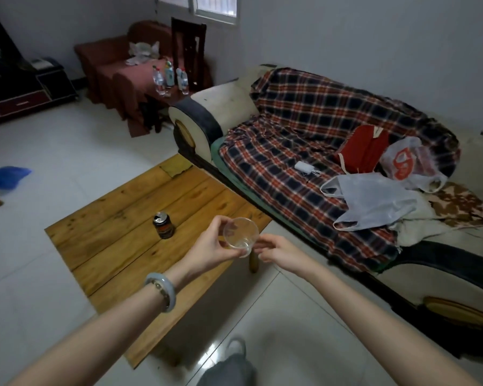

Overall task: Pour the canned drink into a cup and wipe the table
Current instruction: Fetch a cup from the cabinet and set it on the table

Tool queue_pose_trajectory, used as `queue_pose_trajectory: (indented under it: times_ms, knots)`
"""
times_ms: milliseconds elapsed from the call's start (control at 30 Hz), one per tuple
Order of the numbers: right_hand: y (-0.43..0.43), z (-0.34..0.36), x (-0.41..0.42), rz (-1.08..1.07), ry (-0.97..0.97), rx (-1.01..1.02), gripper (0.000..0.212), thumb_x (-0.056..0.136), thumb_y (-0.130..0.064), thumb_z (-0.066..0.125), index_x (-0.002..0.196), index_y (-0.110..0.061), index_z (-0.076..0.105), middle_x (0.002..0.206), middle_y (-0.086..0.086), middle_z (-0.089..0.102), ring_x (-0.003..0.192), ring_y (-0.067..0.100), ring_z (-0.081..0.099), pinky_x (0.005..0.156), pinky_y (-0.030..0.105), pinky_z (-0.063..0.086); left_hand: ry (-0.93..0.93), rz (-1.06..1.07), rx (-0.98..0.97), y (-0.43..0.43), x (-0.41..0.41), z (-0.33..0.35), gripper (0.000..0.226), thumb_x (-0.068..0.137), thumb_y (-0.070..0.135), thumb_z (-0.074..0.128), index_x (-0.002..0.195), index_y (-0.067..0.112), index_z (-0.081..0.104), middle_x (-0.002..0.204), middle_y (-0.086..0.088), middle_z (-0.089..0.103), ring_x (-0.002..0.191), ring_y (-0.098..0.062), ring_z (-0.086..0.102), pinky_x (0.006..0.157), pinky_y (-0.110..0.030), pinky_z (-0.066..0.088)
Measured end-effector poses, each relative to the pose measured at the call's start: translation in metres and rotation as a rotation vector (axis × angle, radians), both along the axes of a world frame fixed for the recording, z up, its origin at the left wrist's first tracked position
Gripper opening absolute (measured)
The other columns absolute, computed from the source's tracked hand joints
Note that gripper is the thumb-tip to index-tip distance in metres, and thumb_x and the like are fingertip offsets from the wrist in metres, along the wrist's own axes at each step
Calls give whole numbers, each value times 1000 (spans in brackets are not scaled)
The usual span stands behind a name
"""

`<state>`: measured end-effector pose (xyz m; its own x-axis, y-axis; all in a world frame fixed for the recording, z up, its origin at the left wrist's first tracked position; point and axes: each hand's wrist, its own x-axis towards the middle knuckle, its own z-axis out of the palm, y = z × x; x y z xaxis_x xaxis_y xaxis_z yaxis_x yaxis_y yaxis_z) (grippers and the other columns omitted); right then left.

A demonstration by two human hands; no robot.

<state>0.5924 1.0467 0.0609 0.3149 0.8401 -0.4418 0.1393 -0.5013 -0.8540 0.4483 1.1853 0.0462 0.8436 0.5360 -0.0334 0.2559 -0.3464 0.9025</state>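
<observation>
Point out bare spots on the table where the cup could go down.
The table holds only the can. Bare planks: right of the can to the sofa-side edge, beyond it to the far corner, and nearer, beside the left hand, which holds the cup with the right hand. Crowded: the sofa, with bags.

clear thin plastic cup (241, 236) in the left hand (209, 243) grip, smooth and glossy. left of the grip, a can (163, 225) with a shiny metal top, on a table (117, 218) of knotty, varnished wood planks. below the grip, glossy floor tiles (262, 316).
</observation>
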Motion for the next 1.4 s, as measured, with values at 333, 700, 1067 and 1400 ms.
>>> queue_pose_trajectory:
  times_ms: [333, 700, 1067, 1400]
  knots:
    - [118, -27, 107, 121, -12, -65, 61, 71, -20, 56, 132, -21, 50, 126, -3, 57, 116, 15, 53, 100, 42, 46, -19, 145, -16, 103, 98, -34, 64, 63, 28, 85, 113, 22, 45, 117, 7, 57, 111, -8, 56, 83, -23, 54]
    - [283, -64, 169, 315, -4, -89, 47, 86, -6, 54, 132, -12, 48, 126, 0, 56, 117, 15, 52, 95, 20, 43, 7, 446, -100, 216, 138, -85, 67, 61, 25, 88, 113, 32, 46, 116, 11, 58, 111, 3, 54, 87, -17, 50]
    - [406, -203, 194, 535, 81, -142, 40, 87, 8, 47, 125, -4, 53, 119, 6, 60, 106, 13, 56, 78, 7, 43, 88, 812, -198, 275, 159, -206, 67, 61, 24, 88, 108, 41, 43, 110, 23, 54, 105, 11, 53, 90, -18, 47]
    - [449, -314, 207, 610, 210, -136, 41, 85, 14, 52, 125, 6, 48, 118, 12, 56, 103, 18, 56, 76, 10, 48, 57, 1007, -304, 293, 177, -312, 70, 57, 40, 88, 113, 38, 46, 113, 15, 62, 106, -4, 60, 92, -41, 51]
